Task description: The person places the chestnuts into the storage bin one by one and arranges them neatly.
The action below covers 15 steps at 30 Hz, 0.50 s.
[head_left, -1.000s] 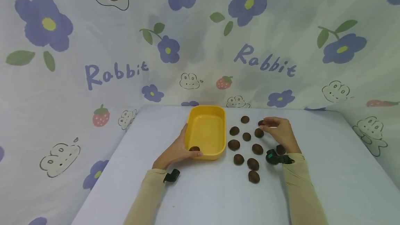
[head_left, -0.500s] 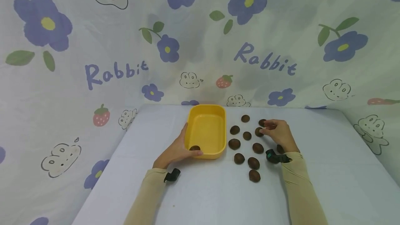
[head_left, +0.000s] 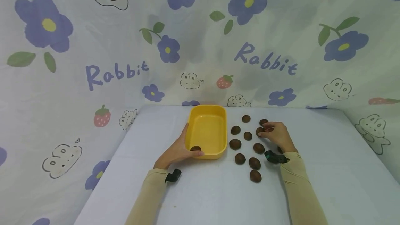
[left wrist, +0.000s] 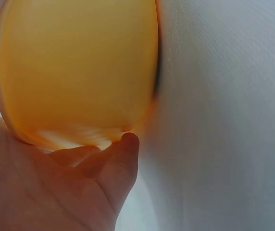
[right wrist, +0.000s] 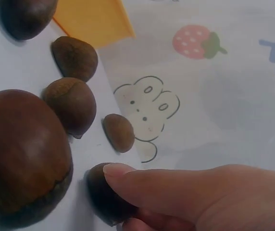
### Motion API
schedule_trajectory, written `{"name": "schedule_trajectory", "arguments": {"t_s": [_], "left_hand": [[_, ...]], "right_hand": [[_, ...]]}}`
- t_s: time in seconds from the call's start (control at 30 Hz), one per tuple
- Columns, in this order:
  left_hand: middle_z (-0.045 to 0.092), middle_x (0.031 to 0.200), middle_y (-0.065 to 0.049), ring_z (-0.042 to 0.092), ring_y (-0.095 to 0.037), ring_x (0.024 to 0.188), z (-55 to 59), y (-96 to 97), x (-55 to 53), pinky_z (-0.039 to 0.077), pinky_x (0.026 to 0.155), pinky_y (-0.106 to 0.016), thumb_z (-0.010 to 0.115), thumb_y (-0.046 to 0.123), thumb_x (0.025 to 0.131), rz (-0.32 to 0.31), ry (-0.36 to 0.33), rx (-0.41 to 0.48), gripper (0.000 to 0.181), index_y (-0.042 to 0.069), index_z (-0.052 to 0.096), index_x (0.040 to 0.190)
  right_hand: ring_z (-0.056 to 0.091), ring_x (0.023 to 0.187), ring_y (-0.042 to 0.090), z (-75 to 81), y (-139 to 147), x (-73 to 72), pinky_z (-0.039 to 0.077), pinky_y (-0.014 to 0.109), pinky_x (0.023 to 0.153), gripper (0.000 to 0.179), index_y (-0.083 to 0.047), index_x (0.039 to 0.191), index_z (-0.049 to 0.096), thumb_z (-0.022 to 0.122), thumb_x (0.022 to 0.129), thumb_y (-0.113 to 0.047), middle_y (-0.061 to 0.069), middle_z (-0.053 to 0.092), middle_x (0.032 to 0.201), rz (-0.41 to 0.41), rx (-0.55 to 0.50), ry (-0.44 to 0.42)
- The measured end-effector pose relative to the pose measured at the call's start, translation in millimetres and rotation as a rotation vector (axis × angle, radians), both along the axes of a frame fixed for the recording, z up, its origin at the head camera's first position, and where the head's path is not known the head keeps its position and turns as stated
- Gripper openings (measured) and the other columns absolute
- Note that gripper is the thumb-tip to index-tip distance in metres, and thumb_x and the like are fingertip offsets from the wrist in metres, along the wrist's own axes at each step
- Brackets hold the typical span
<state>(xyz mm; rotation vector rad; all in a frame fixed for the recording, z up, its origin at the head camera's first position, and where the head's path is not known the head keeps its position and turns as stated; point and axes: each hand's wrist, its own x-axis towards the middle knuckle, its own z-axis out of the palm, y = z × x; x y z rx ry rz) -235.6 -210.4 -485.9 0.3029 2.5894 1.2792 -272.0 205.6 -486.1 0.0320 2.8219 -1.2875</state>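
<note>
My left hand point(head_left: 178, 152) grips the near left corner of a yellow plastic tub point(head_left: 207, 131), its thumb along the near rim. In the left wrist view, fingers curl against the tub's wall point(left wrist: 80, 72). One chestnut point(head_left: 196, 148) lies inside, by that thumb. At the right, my right hand point(head_left: 278, 135) pinches a brown chestnut point(right wrist: 104, 197) on the table; the right wrist view has the thumb on top of it and the other fingers partly hidden below. Just beyond sits another chestnut point(head_left: 264, 122).
Several loose chestnuts point(head_left: 235, 144) spread over the white table point(head_left: 212, 193) between the tub and my right hand. One chestnut point(head_left: 280, 149) is partly hidden by the right wrist. Behind the table hangs a cloth point(head_left: 200, 44) printed with flowers and rabbits.
My right hand has moved slightly nearer, from the far chestnut to the one in front of it, and now pinches that one. The left hand keeps its hold on the tub.
</note>
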Motion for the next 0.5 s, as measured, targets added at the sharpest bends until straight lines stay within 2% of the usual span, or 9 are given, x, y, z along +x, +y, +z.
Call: {"name": "schedule_trajectory", "arguments": {"t_s": [0.5], "left_hand": [[0.015,0.175,0.002,0.033,-0.025,0.155,-0.2,-0.3,-0.7,0.024,0.129,-0.060,0.091,0.053,0.071,-0.006,-0.002,0.012,0.139,0.031,-0.008,0.166]], "right_hand": [[0.068,0.108,0.041,-5.5,-3.7,-2.1,0.056,0.052,0.096,0.057,0.009,0.128,0.066,0.084,0.085,-0.023,0.029,0.071,0.119,0.000,0.037,0.010]]}}
